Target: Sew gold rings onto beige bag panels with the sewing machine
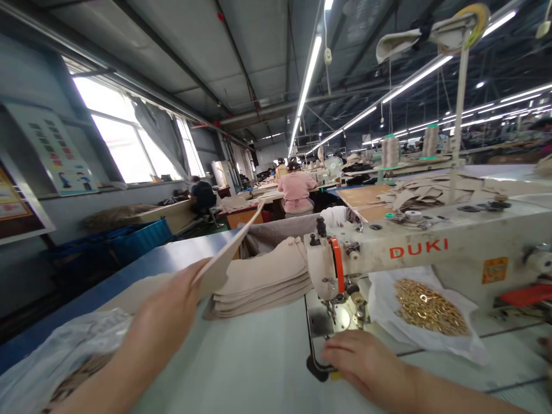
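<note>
My left hand [175, 305] is closed on the near end of a beige fabric piece [228, 250], which it holds up on edge over the table. Just behind and to the right lies a stack of similar beige fabric pieces [263, 276]. My right hand [362, 359] rests at the front of the sewing machine [375, 241], by the needle plate. Its fingers are bent down at the plate's edge, and their tips are partly hidden, so whether they pinch anything small does not show. The machine's lamp lights the needle area [342, 317].
Gold metal rings [431, 305] lie heaped on white sheeting [383, 293] right of the needle. A clear plastic bag [81, 339] sits at lower left. Thread cones [390, 151] and a thread stand [459, 109] rise behind the machine. A person in pink [297, 187] sits ahead.
</note>
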{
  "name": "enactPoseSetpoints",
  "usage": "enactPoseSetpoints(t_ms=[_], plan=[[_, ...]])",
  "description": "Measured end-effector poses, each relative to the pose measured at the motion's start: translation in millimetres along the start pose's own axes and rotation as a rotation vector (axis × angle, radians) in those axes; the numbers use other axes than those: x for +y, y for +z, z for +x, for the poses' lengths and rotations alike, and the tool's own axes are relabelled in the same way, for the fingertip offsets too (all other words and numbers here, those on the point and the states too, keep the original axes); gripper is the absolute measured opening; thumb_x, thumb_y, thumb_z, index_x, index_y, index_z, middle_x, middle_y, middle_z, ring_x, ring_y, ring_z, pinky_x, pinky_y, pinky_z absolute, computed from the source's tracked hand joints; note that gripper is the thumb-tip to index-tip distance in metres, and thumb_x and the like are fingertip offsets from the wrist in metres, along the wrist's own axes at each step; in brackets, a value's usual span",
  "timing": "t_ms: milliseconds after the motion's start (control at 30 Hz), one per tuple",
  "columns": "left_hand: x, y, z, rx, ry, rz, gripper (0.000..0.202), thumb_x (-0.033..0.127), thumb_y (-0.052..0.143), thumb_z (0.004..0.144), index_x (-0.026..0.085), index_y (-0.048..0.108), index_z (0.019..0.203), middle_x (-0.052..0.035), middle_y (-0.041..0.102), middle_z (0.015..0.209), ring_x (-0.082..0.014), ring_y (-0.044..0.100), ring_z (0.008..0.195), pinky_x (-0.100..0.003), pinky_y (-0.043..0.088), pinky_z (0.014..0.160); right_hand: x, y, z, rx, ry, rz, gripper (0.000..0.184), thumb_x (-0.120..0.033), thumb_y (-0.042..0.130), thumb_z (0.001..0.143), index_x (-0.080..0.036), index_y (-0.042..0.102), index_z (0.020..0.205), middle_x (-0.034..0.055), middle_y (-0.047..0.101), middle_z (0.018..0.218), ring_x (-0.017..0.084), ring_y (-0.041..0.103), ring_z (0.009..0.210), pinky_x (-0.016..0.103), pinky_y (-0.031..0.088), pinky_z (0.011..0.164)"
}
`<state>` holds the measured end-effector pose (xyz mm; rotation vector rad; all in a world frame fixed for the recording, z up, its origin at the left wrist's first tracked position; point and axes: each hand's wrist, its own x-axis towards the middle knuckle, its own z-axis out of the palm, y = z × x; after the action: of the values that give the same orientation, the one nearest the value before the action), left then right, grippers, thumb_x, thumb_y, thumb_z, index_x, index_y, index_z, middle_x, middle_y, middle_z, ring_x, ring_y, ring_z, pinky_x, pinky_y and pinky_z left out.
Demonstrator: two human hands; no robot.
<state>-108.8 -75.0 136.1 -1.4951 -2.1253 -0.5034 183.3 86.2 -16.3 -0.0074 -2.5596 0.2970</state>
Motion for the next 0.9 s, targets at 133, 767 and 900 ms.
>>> enactPoseSetpoints(t_ms=[133,767,900], plan=[[41,49.9,67,-0.145,0.042,0.106,0.048,0.005,0.028,0.084,0.016,0.051,0.125,-0.0119,0.058,0.129,-0.0235,0.051,0.122,-0.040,0.037,0.104,9,6,-3,0.016,0.019,0.002,0.026,-0.012,0.049,0.086,-0.021,0.063,0.107,0.0046,0.069,0.105,0.018,0.063,0.095,0.027,0.048,0.088],[-53,98.9,44,-0.111,-0.293,0.289,0.042,0.035,0.036,0.090,0.005,0.053,0.115,-0.0252,0.054,0.129,-0.0384,0.039,0.129,-0.055,0.033,0.100,24,22,-6,-0.005,-0.037,0.052,0.021,-0.015,0.041,0.091,-0.022,0.060,0.095,0.0026,0.069,0.090,0.014,0.062,0.085,0.020,0.047,0.081],[-96,79.9,25,-0.151,-0.373,0.267,0.029,0.033,0.045,0.083,0.011,0.058,0.069,-0.0209,0.071,0.080,-0.0381,0.066,0.085,-0.049,0.051,0.073,24,25,-5,-0.029,-0.026,0.049,0.022,-0.015,0.040,0.092,-0.022,0.060,0.092,0.0035,0.069,0.089,0.014,0.062,0.084,0.020,0.048,0.081]])
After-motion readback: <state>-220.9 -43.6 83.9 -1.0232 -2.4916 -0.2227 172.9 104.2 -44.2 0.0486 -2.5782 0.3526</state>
